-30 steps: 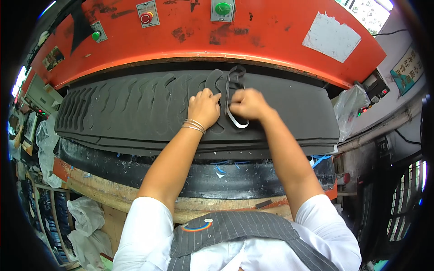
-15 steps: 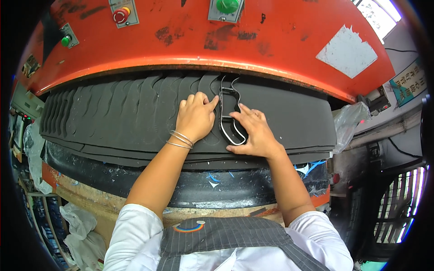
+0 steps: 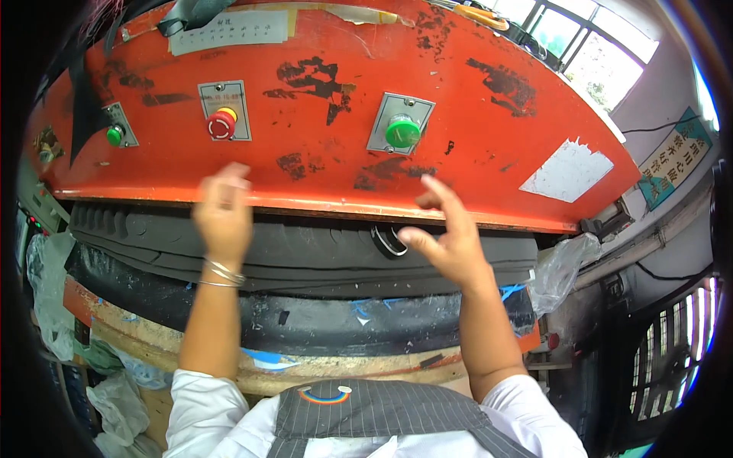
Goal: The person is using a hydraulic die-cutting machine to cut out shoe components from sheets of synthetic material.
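Note:
My left hand [image 3: 223,214] is raised in front of the orange press head [image 3: 473,114], fingers up near the red round button [image 3: 221,124]; it holds nothing and wears thin bangles. My right hand [image 3: 447,237] is lifted too, fingers spread below the green round button [image 3: 402,132], empty. Between and behind the hands a metal cutting die [image 3: 388,240] lies on the dark grey ribbed sheet [image 3: 290,256] under the press head. Neither hand touches the die or the sheet.
A second green button [image 3: 114,136] sits at the far left of the press front. Below the sheet are a black pad and a worn wooden bed edge [image 3: 321,374]. Crumpled plastic [image 3: 561,263] hangs at the right; bags [image 3: 46,290] crowd the left.
Both hands were flat on the dark sheet beside the die; now they have lifted off it and risen toward the buttons on the press front. The view has tilted upward.

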`<move>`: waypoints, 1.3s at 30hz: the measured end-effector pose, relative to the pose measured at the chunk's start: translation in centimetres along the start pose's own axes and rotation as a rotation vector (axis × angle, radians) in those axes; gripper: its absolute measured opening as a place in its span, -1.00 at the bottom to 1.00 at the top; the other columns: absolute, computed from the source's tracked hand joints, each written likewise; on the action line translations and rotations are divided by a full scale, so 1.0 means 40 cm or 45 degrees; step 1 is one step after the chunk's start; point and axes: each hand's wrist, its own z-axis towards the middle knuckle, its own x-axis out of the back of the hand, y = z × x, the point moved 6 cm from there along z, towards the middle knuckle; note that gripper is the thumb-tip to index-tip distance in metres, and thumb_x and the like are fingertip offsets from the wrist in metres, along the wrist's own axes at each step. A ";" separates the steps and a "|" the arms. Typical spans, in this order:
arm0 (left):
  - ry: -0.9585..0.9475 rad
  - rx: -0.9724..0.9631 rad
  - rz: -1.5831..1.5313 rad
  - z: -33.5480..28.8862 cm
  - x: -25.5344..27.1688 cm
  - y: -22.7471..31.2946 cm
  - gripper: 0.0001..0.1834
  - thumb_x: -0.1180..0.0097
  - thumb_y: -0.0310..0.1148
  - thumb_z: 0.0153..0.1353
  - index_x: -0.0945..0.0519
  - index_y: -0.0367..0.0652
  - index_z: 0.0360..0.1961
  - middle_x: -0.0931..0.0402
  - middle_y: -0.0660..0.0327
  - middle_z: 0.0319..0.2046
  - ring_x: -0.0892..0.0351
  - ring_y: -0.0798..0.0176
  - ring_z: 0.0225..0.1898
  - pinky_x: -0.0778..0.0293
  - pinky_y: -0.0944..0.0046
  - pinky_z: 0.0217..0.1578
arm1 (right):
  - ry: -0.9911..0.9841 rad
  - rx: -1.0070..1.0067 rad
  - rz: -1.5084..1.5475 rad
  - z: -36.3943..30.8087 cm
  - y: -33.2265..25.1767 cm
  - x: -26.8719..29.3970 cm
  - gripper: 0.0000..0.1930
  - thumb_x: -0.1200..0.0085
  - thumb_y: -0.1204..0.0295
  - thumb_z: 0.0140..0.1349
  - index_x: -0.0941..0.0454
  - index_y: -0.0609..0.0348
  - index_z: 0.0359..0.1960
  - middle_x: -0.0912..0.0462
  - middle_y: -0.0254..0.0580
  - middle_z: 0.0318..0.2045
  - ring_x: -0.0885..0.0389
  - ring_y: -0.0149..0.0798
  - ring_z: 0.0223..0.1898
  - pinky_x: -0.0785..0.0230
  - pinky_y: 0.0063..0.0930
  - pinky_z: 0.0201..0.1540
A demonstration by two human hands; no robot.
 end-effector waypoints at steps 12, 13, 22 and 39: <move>0.450 -0.166 0.873 0.294 0.236 -0.196 -0.19 0.27 0.04 0.43 0.21 -0.27 0.45 0.38 -0.21 0.45 0.41 -0.29 0.46 0.35 -0.21 0.37 | 0.548 -0.194 0.163 0.169 -0.026 -0.018 -0.59 -0.37 0.35 0.09 -0.36 0.23 -0.22 -0.37 -0.41 -0.65 -0.29 -0.53 -0.58 -0.23 -0.62 -0.51; 0.445 -0.172 0.851 0.288 0.240 -0.187 -0.19 0.27 0.04 0.43 0.21 -0.27 0.45 0.38 -0.21 0.45 0.41 -0.29 0.46 0.35 -0.21 0.37 | 0.564 -0.198 0.147 0.160 -0.037 -0.012 -0.59 -0.37 0.35 0.09 -0.36 0.23 -0.22 -0.37 -0.41 -0.65 -0.29 -0.53 -0.58 -0.23 -0.62 -0.51; 0.038 -0.085 0.574 0.084 0.187 -0.068 -0.19 0.17 -0.21 0.37 0.29 -0.23 0.47 0.23 0.01 0.49 0.27 -0.02 0.50 0.49 -0.16 0.38 | -0.019 -0.357 0.148 -0.046 -0.085 -0.245 -0.51 -0.34 0.13 0.10 -0.38 0.16 -0.13 -0.46 -0.24 -0.66 -0.48 -0.26 -0.65 -0.35 -0.37 -0.57; -1.407 -0.063 0.186 -0.455 -0.018 0.293 -0.66 -0.12 -0.25 0.17 -0.61 -0.23 -0.09 -0.57 0.01 -0.28 -0.51 -0.08 -0.14 -0.45 0.02 -0.09 | -0.702 -0.212 -0.381 -0.451 -0.038 -0.137 -0.41 -0.35 0.12 -0.05 -0.48 0.09 0.01 -0.53 -0.10 -0.12 -0.47 -0.03 -0.01 -0.34 -0.15 0.03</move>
